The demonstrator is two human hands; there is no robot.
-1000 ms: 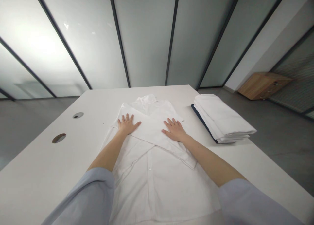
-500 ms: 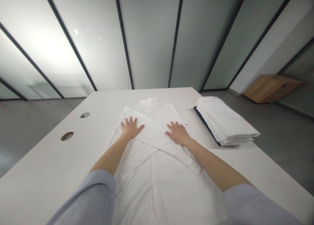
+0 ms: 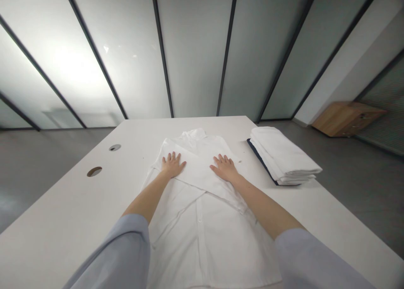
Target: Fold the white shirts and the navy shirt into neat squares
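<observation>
Shirt (image 3: 197, 238) of thin white cotton, just one, lies buttoned and face up near the middle of a white table (image 3: 63, 213), its collar (image 3: 194, 134) at the far side and its two crossed sleeves (image 3: 217, 189) apparently folded over the chest; the cloth looks light, soft and limp, likely to slide and crease, so the folded edges and shoulders seem the surest places to take hold; the left hand (image 3: 172, 165) and right hand (image 3: 225, 168) both rest flat on the crossed layers, fingers spread and open, gripping nothing; one stack of folded white cloth (image 3: 280, 156) sits just beside the shirt on a dark navy backing (image 3: 258, 159); two round holes (image 3: 115, 147) pierce the tabletop; one low wooden cabinet (image 3: 347, 119) stands well apart, beyond the table.
</observation>
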